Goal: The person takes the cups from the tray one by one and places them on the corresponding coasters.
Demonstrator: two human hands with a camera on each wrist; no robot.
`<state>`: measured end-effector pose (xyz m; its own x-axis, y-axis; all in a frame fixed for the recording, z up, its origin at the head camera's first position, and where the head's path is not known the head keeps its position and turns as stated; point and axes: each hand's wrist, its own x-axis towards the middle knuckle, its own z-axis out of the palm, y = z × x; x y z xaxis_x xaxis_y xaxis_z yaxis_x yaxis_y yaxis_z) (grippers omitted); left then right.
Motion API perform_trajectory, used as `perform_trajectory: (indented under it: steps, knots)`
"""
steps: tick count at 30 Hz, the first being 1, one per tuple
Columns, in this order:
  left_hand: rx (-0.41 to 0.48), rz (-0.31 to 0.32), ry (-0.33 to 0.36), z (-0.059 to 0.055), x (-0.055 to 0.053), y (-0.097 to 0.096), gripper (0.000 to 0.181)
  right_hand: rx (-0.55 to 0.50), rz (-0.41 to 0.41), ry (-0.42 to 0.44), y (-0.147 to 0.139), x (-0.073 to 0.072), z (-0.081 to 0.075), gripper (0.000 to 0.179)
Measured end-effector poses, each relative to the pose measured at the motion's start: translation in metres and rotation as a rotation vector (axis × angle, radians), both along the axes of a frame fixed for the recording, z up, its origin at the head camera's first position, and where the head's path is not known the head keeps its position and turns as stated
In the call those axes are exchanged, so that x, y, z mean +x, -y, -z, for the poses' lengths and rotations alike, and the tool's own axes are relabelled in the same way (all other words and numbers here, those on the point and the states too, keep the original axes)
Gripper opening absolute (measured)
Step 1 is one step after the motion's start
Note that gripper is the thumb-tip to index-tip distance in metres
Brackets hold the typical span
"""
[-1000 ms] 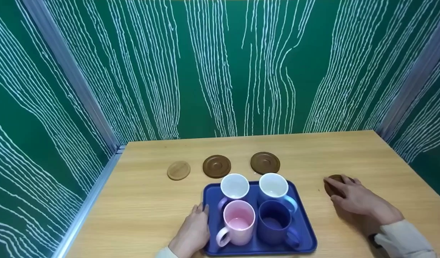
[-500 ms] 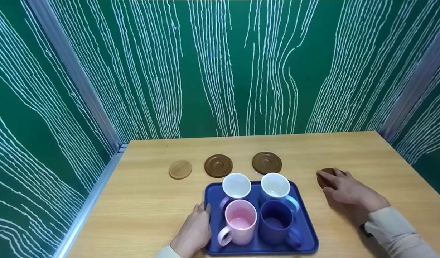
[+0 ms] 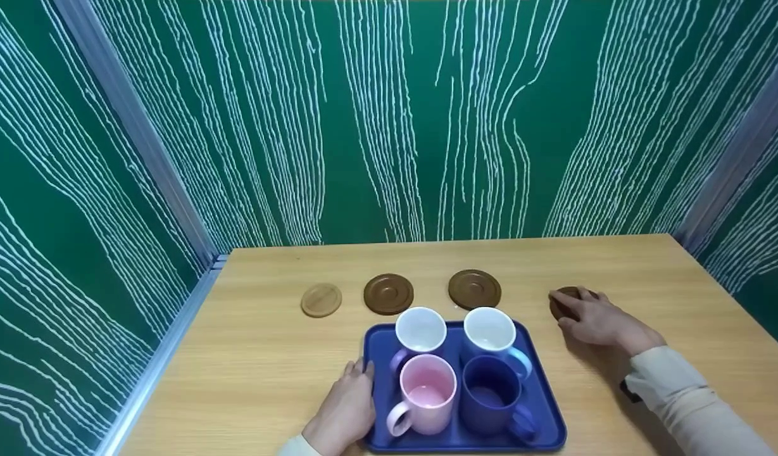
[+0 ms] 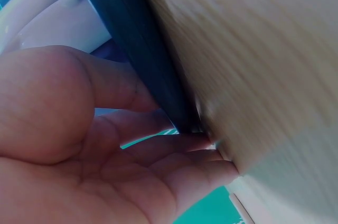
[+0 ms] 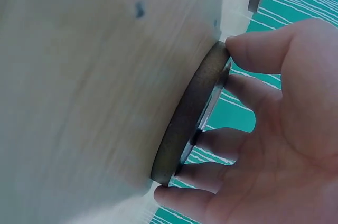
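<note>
My right hand [image 3: 605, 322] spans a round dark wooden coaster [image 3: 563, 304] lying on the table at the right. In the right wrist view, thumb and little finger touch opposite ends of the coaster [image 5: 190, 113], with the other fingers over its top. My left hand [image 3: 344, 405] holds the left rim of a blue tray [image 3: 379, 342]; its thumb is hidden in the head view. On the tray stand a pink mug [image 3: 426, 405], a dark blue mug [image 3: 487, 405], a mug with a purple handle [image 3: 420, 330] and a mug with a light blue handle [image 3: 490, 329].
Behind the tray lie a small light wooden coaster [image 3: 321, 300] and two dark wooden coasters, the left one [image 3: 389, 294] and the right one [image 3: 475, 289]. Green panels with white lines [image 3: 376, 126] enclose the wooden table [image 3: 256, 367] at the back and sides.
My right hand has slid the dark coaster along the table to the left and away from me. The left hand stays at the tray, and the mugs stand as before.
</note>
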<state>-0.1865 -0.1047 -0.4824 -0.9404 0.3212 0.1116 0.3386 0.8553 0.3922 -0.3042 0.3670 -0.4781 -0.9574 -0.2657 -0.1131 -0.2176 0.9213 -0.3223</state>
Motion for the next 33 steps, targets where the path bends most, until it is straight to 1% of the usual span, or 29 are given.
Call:
perform_trajectory:
  steps: [2, 3, 5, 9, 10, 12, 16, 20, 25, 30, 33]
  knots:
    - [-0.012, 0.007, -0.012, 0.002, -0.001, 0.001, 0.049, 0.003, -0.009, -0.004, 0.002, -0.004, 0.0, 0.063]
    - [-0.019, 0.002, -0.024, 0.006, -0.002, 0.002, 0.049, 0.002, -0.004, 0.003, 0.003, -0.006, 0.0, 0.064]
    - [-0.02, -0.004, -0.012, 0.005, -0.003, 0.001, 0.049, 0.008, 0.005, 0.011, 0.005, -0.009, -0.002, 0.064]
    - [-0.02, -0.01, -0.012, 0.003, -0.001, 0.002, 0.049, 0.0, 0.019, 0.036, 0.01, -0.016, -0.003, 0.065]
    - [-0.01, -0.009, 0.005, -0.001, 0.0, 0.002, 0.049, -0.004, 0.024, 0.044, 0.01, -0.018, -0.003, 0.065]
    - [-0.003, -0.007, 0.004, 0.0, 0.001, 0.002, 0.049, -0.007, 0.035, 0.062, 0.012, -0.021, -0.003, 0.066]
    - [0.003, -0.012, 0.029, 0.0, 0.0, 0.001, 0.05, -0.002, 0.064, 0.088, 0.013, -0.028, -0.004, 0.067]
    - [0.004, -0.015, 0.047, 0.001, 0.0, 0.001, 0.05, 0.014, 0.066, 0.088, 0.013, -0.034, -0.005, 0.067]
    - [0.009, -0.014, 0.037, 0.001, 0.001, 0.0, 0.049, 0.027, 0.068, 0.076, 0.015, -0.038, -0.004, 0.066]
    - [-0.019, -0.004, -0.011, 0.001, 0.001, 0.001, 0.047, 0.034, 0.068, 0.059, 0.017, -0.038, -0.005, 0.065]
    - [-0.022, -0.004, -0.013, 0.002, 0.0, 0.001, 0.048, 0.034, 0.074, 0.064, 0.018, -0.037, -0.005, 0.066]
